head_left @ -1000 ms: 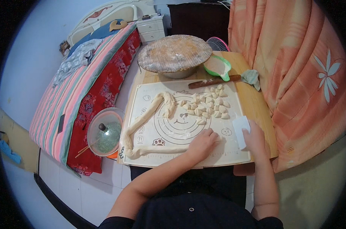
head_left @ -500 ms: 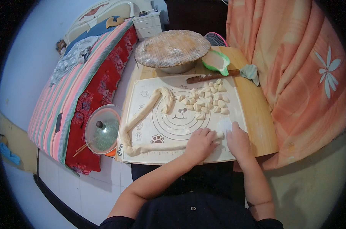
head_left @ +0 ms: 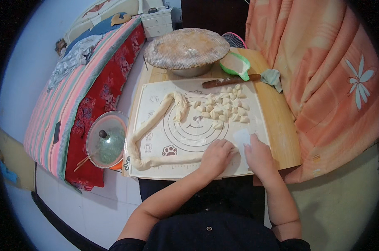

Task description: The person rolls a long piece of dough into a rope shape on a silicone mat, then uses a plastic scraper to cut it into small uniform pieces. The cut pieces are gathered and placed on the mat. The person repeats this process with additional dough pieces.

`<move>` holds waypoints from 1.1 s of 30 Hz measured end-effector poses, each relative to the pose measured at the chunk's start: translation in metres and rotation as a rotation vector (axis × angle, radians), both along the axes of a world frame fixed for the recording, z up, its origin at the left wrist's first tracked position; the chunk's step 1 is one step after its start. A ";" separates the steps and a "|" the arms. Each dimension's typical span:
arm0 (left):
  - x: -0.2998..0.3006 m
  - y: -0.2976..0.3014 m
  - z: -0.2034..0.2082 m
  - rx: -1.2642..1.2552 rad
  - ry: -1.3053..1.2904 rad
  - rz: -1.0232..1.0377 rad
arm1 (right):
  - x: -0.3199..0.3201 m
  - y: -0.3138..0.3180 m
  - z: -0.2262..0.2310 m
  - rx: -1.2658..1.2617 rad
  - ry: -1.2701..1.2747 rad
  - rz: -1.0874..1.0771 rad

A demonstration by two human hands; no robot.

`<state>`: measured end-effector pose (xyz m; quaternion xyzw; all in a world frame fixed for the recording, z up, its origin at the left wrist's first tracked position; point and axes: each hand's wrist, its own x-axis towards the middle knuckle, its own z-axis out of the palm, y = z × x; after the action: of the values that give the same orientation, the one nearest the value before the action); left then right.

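A long dough rope (head_left: 150,126) bends around the left and front of a white printed mat (head_left: 156,145). My left hand (head_left: 216,159) is closed over the rope's right end, near the mat's front edge. In my right hand (head_left: 259,156) is a white dough scraper (head_left: 242,139), held upright beside that end, just right of my left fingers. Whether its edge touches the dough I cannot tell. Beyond my hands, several small cut dough pieces (head_left: 226,104) lie in a loose heap on the mat's far right part.
Behind the mat lie a wooden rolling pin (head_left: 223,82) and a grey cloth (head_left: 272,78). A large pot with a round woven lid (head_left: 187,48) and a green bowl (head_left: 235,65) of flour stand farther back. Left is a glass-lidded bowl (head_left: 107,142); an orange curtain (head_left: 315,83) hangs right.
The scraper now stands up beside the rope's end, where it lay lower before. My left fingers have closed nearer the end, covering more of it. The view has shifted slightly.
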<state>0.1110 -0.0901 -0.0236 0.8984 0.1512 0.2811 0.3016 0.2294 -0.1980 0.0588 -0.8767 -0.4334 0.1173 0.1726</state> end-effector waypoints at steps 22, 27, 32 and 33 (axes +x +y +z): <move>-0.009 0.024 0.004 0.091 0.074 0.137 | -0.010 0.019 0.003 0.082 0.003 -0.008; -0.010 0.026 -0.002 0.104 0.024 0.108 | -0.016 0.029 -0.006 -0.033 0.015 0.011; -0.014 0.027 0.001 0.132 0.156 0.122 | -0.031 0.051 -0.013 -0.147 -0.086 0.040; -0.016 0.027 0.002 0.140 0.143 0.143 | -0.031 0.054 -0.014 -0.148 -0.096 0.030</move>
<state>0.0946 -0.0631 -0.0217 0.9219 0.2161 0.2468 0.2059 0.1988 -0.1437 0.0451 -0.8850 -0.4445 0.1094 0.0848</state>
